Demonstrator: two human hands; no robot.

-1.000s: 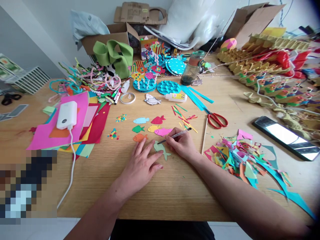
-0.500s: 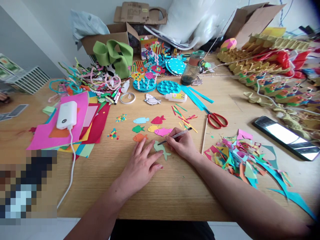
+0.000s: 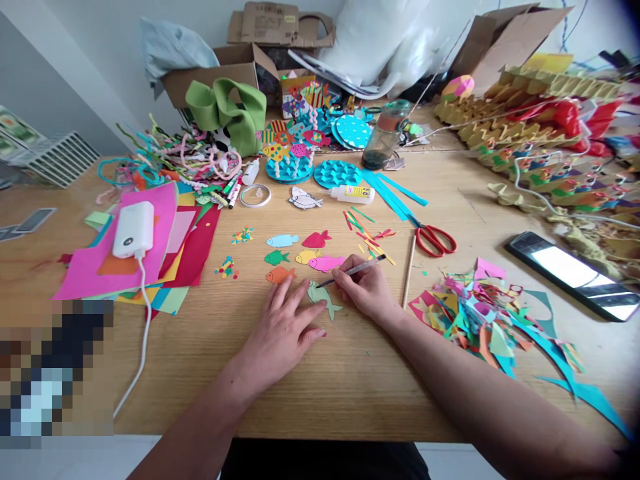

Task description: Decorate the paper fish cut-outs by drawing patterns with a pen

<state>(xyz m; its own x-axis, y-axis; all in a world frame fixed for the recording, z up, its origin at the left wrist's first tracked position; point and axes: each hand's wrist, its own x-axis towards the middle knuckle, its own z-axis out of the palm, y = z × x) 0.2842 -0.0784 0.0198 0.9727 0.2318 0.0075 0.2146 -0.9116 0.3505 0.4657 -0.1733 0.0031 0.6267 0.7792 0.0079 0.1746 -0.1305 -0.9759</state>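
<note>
A pale green paper fish (image 3: 324,297) lies on the wooden table, its tail toward me. My right hand (image 3: 366,291) grips a dark pen (image 3: 356,268), and the pen's tip touches the fish near its head. Fingers spread, my left hand (image 3: 285,327) rests flat, with a fingertip on the pale green fish's edge. Beyond the hands lie paper fish: an orange one (image 3: 280,275) by my left fingertips, a pink one (image 3: 326,264) overlapping a yellow one (image 3: 306,257), a green one (image 3: 277,257), a blue one (image 3: 282,241) and a red one (image 3: 317,239).
Red-handled scissors (image 3: 435,240) and a wooden stick (image 3: 409,272) lie right of the fish, near paper scraps (image 3: 490,313) and a phone (image 3: 575,275). A glue bottle (image 3: 353,194) lies farther back. Coloured sheets (image 3: 193,260) under a white power bank (image 3: 134,230) are at left.
Almost nothing differs. The pen in my right hand has shifted very slightly; my left hand and the paper fish stay in place.
</note>
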